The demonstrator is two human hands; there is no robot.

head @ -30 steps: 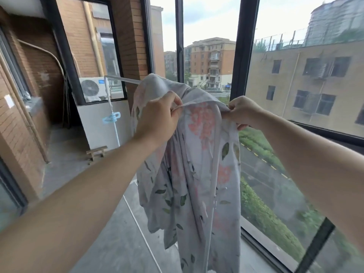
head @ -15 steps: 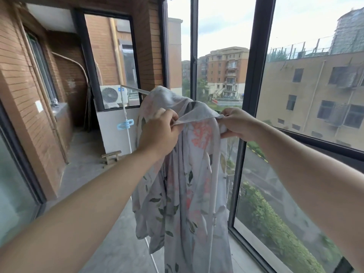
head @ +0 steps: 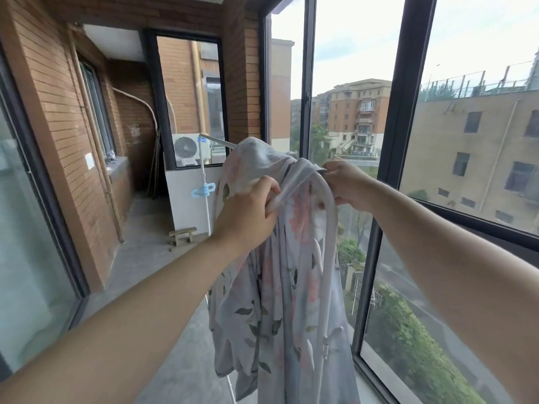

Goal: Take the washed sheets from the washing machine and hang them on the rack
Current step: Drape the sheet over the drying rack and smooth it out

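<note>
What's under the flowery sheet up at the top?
A white rack bar runs in under the sheet; past that, cloth covers it. Both the left hand and right hand grip the top folds.

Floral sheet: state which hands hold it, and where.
Both. The left hand and right hand pinch the floral sheet at its bunched top fold, over the rack.

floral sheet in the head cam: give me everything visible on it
The sheet is pale grey-lilac thin fabric printed with pink flowers and dark green leaves. It hangs bunched in long vertical folds, its top draped over the white rack bar, its lower end running out of frame. The left hand grips a fold near the top; the right hand pinches the upper edge.
</note>
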